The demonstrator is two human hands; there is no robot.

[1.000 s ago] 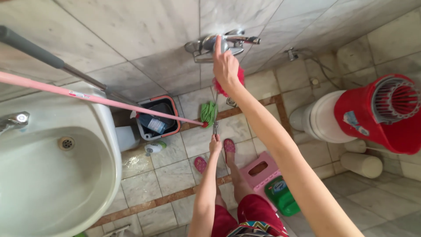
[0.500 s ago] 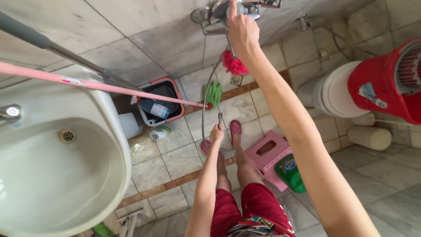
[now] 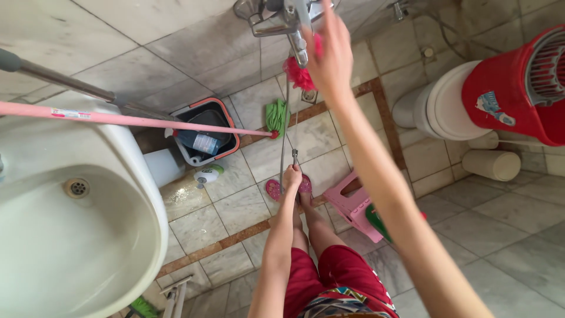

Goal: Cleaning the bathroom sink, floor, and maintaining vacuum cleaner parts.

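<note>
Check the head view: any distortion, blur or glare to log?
Head view: wide-angle bending curves the basin rim and pink mop handle; right hand at the wall tap slightly soft; left hand sharp; daylight even, mild sheen on floor tiles.

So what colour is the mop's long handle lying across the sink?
Pink, on the mop handle, seen in the head view; its head is green.

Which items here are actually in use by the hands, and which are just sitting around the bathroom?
In use:
right hand on the wall tap
left hand gripping the shower hose end

Lying about:
sink
pink-handled mop
small bin with spray bottle
pink stool
red mop bucket
red bath puff
</note>
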